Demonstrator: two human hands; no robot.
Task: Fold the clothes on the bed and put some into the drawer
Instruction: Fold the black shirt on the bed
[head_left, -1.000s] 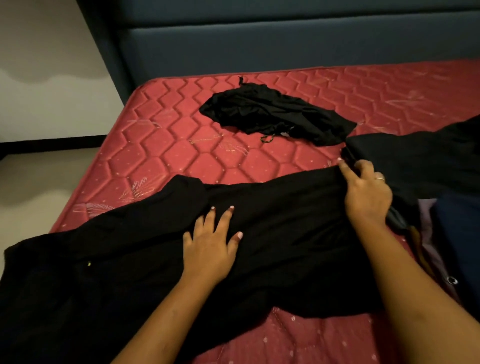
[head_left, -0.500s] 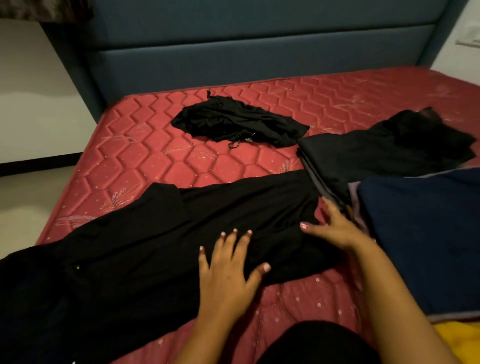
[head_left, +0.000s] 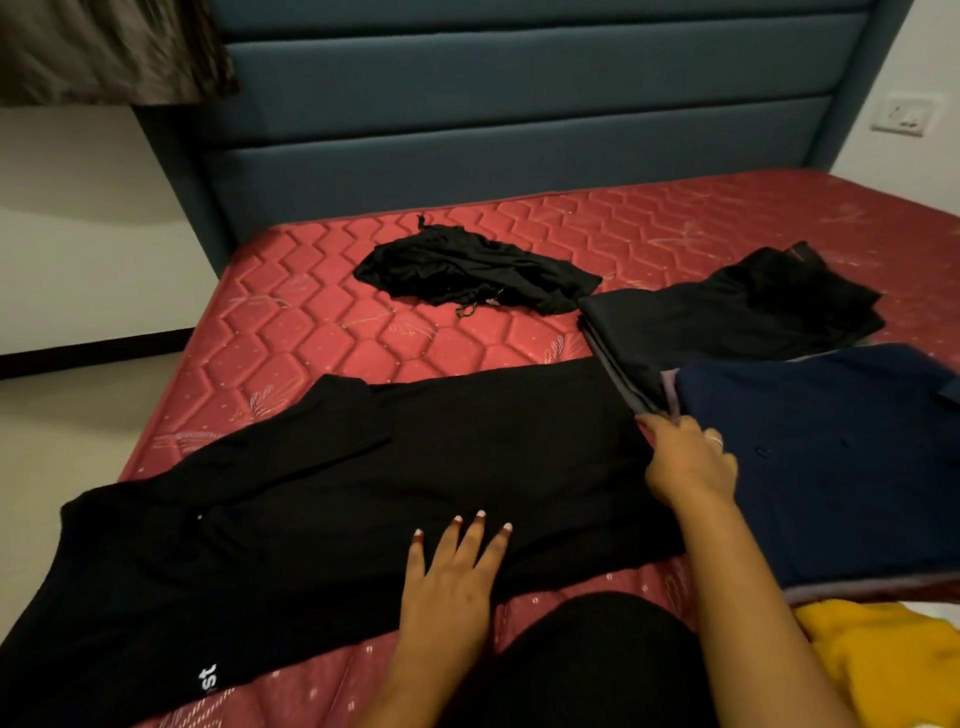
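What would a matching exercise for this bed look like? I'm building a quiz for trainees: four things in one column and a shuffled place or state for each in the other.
Things
1. crumpled black garment
2. navy shirt
3. yellow garment
4. long black garment

Places or states
a. spread flat under the left hand
b. lying closest to the headboard
c. folded, beside the right hand
d. in the near right corner of the view

Pairs: 1-b, 2-c, 3-d, 4-a
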